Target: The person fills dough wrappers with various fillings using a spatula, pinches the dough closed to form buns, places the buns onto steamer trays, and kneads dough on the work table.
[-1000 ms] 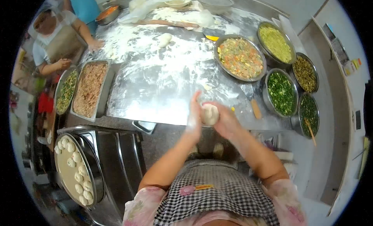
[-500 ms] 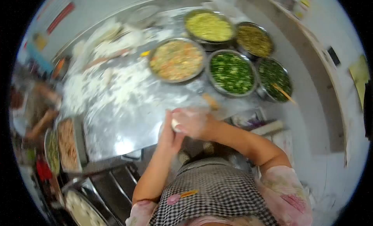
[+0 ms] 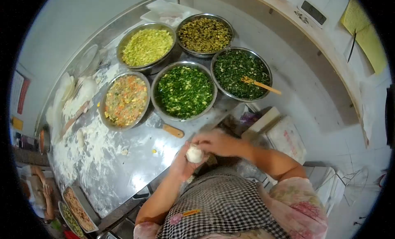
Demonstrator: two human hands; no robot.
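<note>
The wooden-handled tool [image 3: 173, 131] lies on the steel table [image 3: 123, 171]. The white dough ball [image 3: 194, 154] is near the tool's handle, on my body side, held in my cupped left hand [image 3: 180, 164]. My right hand [image 3: 220, 142] is at the ball's upper right; its fingers are blurred, and I cannot tell whether they pinch it. The bowl of chopped greens [image 3: 184, 91] stands just beyond the tool.

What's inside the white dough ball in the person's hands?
Only the pale outside of the dough ball shows; any filling is covered by dough. Its underside is hidden by the left hand holding it, and the blurred right hand is beside it.
</note>
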